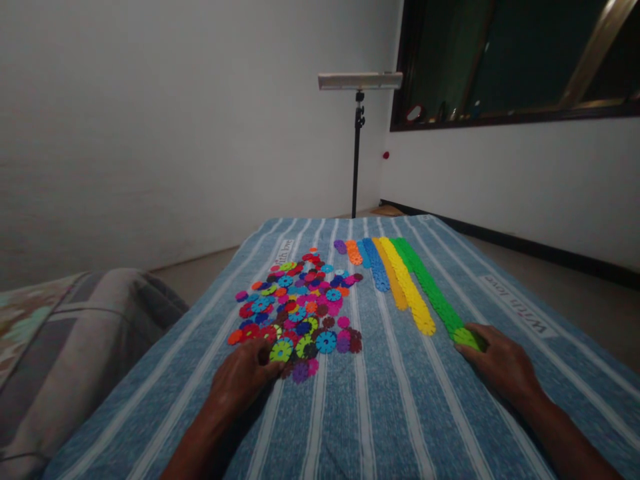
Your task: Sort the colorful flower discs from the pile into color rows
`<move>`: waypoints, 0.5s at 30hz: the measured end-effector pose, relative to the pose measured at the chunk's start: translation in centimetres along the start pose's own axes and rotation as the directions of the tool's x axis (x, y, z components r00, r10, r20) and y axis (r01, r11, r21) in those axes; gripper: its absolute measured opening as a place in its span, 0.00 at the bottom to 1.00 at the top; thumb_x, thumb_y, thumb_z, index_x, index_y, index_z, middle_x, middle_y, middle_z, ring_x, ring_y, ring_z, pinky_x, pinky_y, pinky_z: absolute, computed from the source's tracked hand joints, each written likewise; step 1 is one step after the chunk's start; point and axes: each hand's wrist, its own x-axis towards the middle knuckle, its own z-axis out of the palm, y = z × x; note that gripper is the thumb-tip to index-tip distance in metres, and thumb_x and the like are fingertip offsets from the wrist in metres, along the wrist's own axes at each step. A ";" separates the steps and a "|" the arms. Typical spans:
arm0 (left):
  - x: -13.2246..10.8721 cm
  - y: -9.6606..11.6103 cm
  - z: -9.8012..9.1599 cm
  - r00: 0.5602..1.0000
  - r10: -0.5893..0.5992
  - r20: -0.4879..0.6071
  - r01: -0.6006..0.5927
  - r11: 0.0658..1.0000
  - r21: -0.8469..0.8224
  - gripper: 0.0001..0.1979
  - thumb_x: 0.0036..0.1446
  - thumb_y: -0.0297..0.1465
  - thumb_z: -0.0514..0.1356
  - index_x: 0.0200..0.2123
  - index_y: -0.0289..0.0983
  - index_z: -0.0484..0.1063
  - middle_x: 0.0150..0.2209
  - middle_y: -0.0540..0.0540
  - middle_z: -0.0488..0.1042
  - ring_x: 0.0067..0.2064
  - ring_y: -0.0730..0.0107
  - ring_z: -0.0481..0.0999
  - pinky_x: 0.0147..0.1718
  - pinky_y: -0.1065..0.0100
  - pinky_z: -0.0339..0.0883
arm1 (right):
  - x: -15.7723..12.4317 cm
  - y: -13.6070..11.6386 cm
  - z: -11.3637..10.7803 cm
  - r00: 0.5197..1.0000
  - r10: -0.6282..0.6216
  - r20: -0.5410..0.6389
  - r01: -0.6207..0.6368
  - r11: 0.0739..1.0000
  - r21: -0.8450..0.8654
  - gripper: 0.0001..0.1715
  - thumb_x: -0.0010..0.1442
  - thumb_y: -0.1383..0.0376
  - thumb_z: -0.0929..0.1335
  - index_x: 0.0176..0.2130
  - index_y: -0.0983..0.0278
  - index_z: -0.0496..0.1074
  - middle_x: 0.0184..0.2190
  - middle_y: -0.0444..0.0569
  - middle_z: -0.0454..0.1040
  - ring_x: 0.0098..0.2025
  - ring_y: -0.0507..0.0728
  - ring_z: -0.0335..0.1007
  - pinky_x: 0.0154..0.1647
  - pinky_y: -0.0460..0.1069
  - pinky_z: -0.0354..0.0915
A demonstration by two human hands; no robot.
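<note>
My left hand [243, 375] is at the near left edge of a loose pile of colourful plastic snowflake discs [327, 294]. Its thumb and index finger pinch the rim of a lime-green snowflake disc [281, 351]. On the other side, my right hand [507, 365] holds a second lime-green snowflake disc [469, 339] at the near end of a long green row of discs [434, 293]. To the left of that row lie a yellow row [410, 287], an amber row [393, 280] and a blue row [376, 265] of overlapping discs. Shorter orange discs [354, 253] and purple discs [340, 247] lie at the far end.
A blue striped cloth [390, 413] covers the table. Behind it stands a lamp on a black pole [357, 160], by a white wall [175, 120]. A cloth-draped piece of furniture [110, 327] is at the left. A dark window [520, 53] is at the upper right.
</note>
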 end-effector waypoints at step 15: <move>0.3 -0.7 0.8 0.999 0.009 -0.048 -0.009 1.000 -0.019 0.11 0.44 0.38 0.60 0.21 0.39 0.63 0.21 0.52 0.65 0.25 0.68 0.65 0.26 0.67 0.48 | 0.0 0.2 0.1 1.000 -0.018 -0.010 0.017 1.000 -0.007 0.31 0.57 0.48 0.64 0.51 0.63 0.74 0.49 0.53 0.77 0.47 0.63 0.74 0.45 0.55 0.67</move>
